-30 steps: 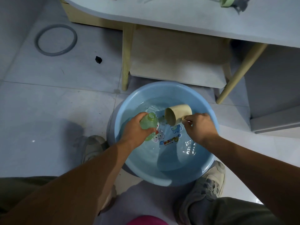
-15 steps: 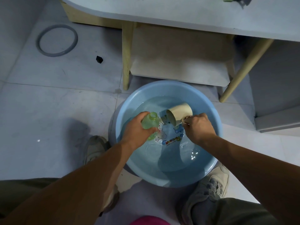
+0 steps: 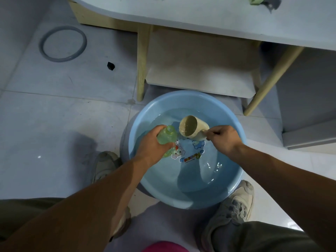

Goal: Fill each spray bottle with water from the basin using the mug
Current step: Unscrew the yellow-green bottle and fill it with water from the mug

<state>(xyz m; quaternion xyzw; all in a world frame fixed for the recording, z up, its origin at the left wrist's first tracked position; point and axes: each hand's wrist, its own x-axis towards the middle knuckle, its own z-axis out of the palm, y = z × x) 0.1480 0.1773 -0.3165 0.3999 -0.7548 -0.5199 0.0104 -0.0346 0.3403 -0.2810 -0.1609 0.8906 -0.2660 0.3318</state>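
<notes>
A light blue basin (image 3: 236, 128) with water stands on the floor between my feet. My left hand (image 3: 151, 145) grips a green translucent spray bottle (image 3: 167, 136) without a cap, its open neck pointing up and away over the water. My right hand (image 3: 222, 138) holds the handle of a beige mug (image 3: 192, 127). The mug is tilted on its side, its mouth facing left toward the bottle's neck, with a little water inside. Mug rim and bottle neck are close but apart.
A pale table (image 3: 200, 13) with wooden legs (image 3: 142, 62) and a low shelf (image 3: 200, 77) stands just behind the basin. A grey ring (image 3: 62, 43) and a small black object (image 3: 111, 66) lie on the tiled floor at left. My shoes flank the basin.
The mug has tipped back a little from the bottle's neck, its mouth now turned more toward me. The bottle stays in my left hand over the basin.
</notes>
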